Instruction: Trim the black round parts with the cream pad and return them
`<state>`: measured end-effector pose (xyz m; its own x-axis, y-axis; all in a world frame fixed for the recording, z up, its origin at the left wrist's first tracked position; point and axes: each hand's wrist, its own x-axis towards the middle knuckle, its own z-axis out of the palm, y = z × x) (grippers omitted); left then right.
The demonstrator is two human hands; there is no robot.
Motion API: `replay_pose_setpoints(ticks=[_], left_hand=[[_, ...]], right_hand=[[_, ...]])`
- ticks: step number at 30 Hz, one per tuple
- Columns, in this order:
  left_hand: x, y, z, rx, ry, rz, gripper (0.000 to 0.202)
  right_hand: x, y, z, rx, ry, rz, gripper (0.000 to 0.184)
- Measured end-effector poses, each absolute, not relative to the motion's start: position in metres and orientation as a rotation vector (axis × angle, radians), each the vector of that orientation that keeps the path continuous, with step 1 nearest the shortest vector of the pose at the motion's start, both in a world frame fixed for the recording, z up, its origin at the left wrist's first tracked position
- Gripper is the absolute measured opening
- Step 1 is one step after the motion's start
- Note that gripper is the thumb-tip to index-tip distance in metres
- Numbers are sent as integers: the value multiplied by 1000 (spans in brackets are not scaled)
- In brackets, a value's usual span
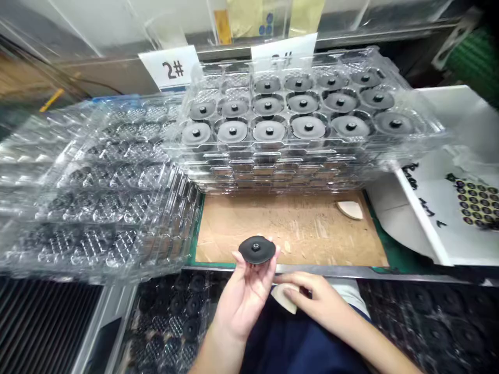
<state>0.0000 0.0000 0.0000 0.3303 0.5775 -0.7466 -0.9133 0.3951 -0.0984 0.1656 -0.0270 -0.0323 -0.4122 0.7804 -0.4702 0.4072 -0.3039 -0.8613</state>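
Bottom centre: right hand [322, 300] pinches a cream wedge [285, 299] between thumb and fingers; just left of it, left hand [245, 302] grips a black disc [255, 254] by its edge, knob up. Beyond: cardboard [268, 218] mid-frame, clear tray [280, 149] of similar discs upper centre, 2# sign [171, 67] upper left.

The held disc [249, 254] looks smooth and matt, the clear trays [273, 148] glossy plastic, the board [241, 223] scuffed cardboard.

Plain dark navy cloth [300, 345] over the body; both forearms [360, 332] bare; fingers [302, 279] bare, slender.
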Motion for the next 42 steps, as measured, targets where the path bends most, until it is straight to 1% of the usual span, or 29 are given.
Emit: replay_pose_setpoints(ticks=[4,7,13,15,17,20,24,30,34,38,40,42], left_hand=[[-4,0,-1,-540,692,1028,61],[-7,-2,-4,-522,661,1023,59],[-16,-7,-14,-307,395,990,32],[-19,-9,-15,-238,341,967,33],[-21,-10,-16,-214,302,939,40],[-25,-12,-15,-223,253,893,49],[-29,-15,-14,-277,229,867,55],[-33,-16,-17,-330,234,855,65],[-33,-17,-19,-330,240,855,56],[-30,-18,-15,-242,283,894,47],[-28,-20,-12,-168,369,953,44],[-26,-22,-8,-91,498,1023,43]], right_hand=[[161,-26,-33,-1514,-1639,1751,31],[160,-25,-34,-1544,-1625,1725,34],[158,-23,-35,-1580,-1605,1697,33],[157,-23,-36,-1584,-1597,1697,33],[156,-22,-36,-1582,-1586,1702,33],[155,-22,-35,-1566,-1558,1717,32],[152,-22,-36,-1541,-1475,1739,31],[154,-21,-43,-1533,-1146,1747,27],[164,-17,-46,-1508,-784,1768,32],[172,-15,-42,-1360,-490,1895,40],[172,-17,-37,-1291,-403,1942,47],[169,-19,-33,-1254,-356,1979,50]])
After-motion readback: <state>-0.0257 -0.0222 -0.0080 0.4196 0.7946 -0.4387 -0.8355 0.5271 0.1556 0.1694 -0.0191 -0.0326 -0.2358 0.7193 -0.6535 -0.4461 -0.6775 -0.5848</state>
